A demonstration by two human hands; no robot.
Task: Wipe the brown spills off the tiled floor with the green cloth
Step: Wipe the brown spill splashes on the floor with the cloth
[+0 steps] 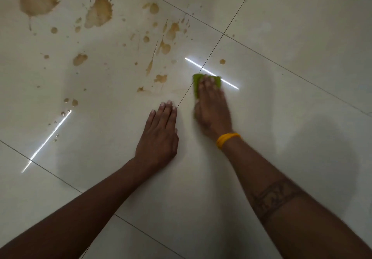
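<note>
The green cloth (pixel 207 81) is lying on the tiled floor (pixel 291 37) at a grout line, mid-scene, looking soft, light and limp, so it is probably best handled by a flat palm pressing on top, not a pinch. The right hand (pixel 212 109) is pressing down on it, fingers spread flat over it, blurred; the left hand (pixel 159 135) is resting open and flat on the floor just beside, holding nothing. Brown spills (pixel 98 10) are spreading far and left, mostly unwiped, and the glossy tile is likely making the cloth slide easily.

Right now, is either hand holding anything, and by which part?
The right hand presses flat on top of the green cloth, covering most of it. The left hand holds nothing; it rests palm-down on the tiled floor.
</note>
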